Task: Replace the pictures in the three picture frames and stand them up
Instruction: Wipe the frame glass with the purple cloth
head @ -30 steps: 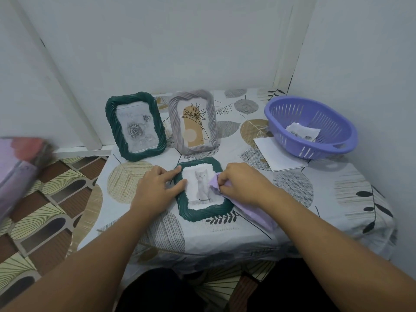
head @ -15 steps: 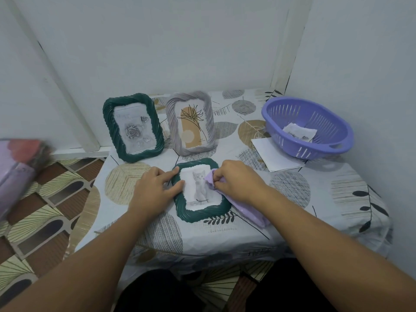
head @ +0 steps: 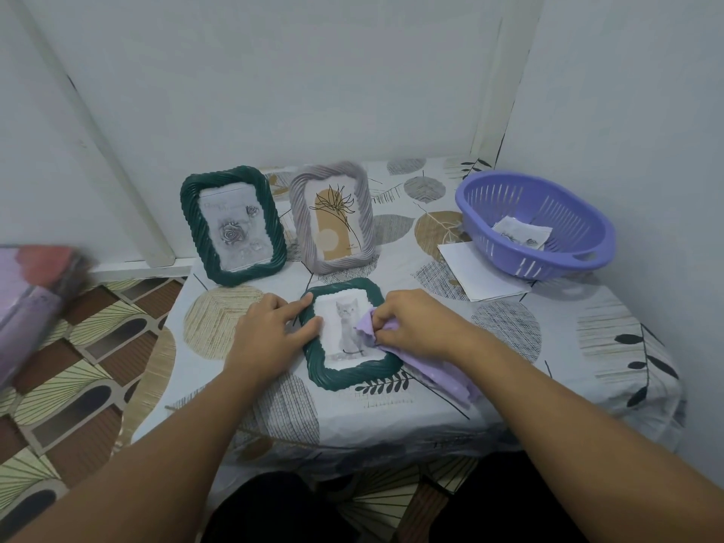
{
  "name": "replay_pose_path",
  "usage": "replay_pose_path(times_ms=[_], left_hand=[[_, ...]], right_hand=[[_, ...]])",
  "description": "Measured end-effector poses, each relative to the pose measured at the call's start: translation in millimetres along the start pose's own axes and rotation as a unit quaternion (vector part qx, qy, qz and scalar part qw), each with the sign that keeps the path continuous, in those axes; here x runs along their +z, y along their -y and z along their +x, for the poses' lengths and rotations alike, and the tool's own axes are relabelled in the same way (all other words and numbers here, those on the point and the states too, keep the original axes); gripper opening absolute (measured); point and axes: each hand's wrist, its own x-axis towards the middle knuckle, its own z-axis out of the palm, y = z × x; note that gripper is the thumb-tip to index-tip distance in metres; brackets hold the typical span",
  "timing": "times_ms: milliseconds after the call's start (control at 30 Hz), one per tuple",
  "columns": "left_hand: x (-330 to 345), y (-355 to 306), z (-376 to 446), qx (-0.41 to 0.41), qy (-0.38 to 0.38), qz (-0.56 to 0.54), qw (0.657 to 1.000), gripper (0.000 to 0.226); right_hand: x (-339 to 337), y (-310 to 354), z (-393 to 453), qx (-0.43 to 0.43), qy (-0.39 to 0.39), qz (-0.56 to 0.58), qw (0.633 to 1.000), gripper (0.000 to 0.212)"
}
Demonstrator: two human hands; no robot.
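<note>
Kitten frame [head: 344,372] lies flat, lengthwise away; left hand [head: 270,333] presses its edge, right hand [head: 415,327] pinches cloth [head: 442,370].

Left hand [head: 270,334] steadying flat cat frame [head: 348,334] near worktop's front edge, right hand [head: 415,325] pinching purple cloth [head: 438,368] on its glass

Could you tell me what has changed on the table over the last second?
Very little. The right hand keeps gripping the purple cloth on the glass of the flat cat frame, shifting only slightly; the left hand still steadies that frame's left edge. The two standing frames and the basket stayed put.
</note>
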Motion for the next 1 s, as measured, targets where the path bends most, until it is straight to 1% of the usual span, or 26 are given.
replay_pose_path(times_ms=[67,167,233,333,400,567,667,767,867,1000], left_hand=[[-0.1,-0.6,0.2,-0.001,0.003,0.004,1.000,0.059],[-0.9,0.0,0.2,-0.004,0.002,0.003,1.000,0.060],[-0.6,0.6,0.3,0.001,0.001,0.002,1.000,0.058],[-0.1,0.6,0.5,0.004,0.002,0.003,1.000,0.049],[0.0,0.6,0.2,0.003,0.002,0.009,1.000,0.048],[0.3,0.3,0.8,0.001,0.003,0.014,1.000,0.050],[0.1,0.4,0.7,-0.001,0.003,0.012,1.000,0.050],[-0.3,0.7,1.0,0.001,0.005,0.012,1.000,0.049],[0.4,0.5,0.7,0.002,0.001,0.010,1.000,0.049],[1.0,0.5,0.7,0.000,-0.004,0.010,1.000,0.048]], right_hand=[[6.7,6.5,3.0,-0.002,-0.002,0.009,1.000,0.007],[16.5,12.0,8.8,0.002,-0.011,0.004,1.000,0.006],[10.2,8.2,8.0,0.000,0.014,0.007,1.000,0.007],[-6.1,-1.6,1.8,-0.002,0.047,0.024,0.999,0.011],[-7.3,-4.1,1.7,-0.001,0.048,0.028,0.998,0.013],[8.2,13.1,11.9,-0.017,0.035,0.027,0.999,0.008],[5.0,11.7,9.6,-0.027,0.055,0.024,0.998,0.008],[-2.4,2.1,4.0,-0.020,0.075,0.040,0.996,0.015],[0.6,6.1,7.7,-0.021,0.072,0.051,0.996,0.018],[16.4,13.4,15.1,-0.013,0.044,0.034,0.998,0.007]])
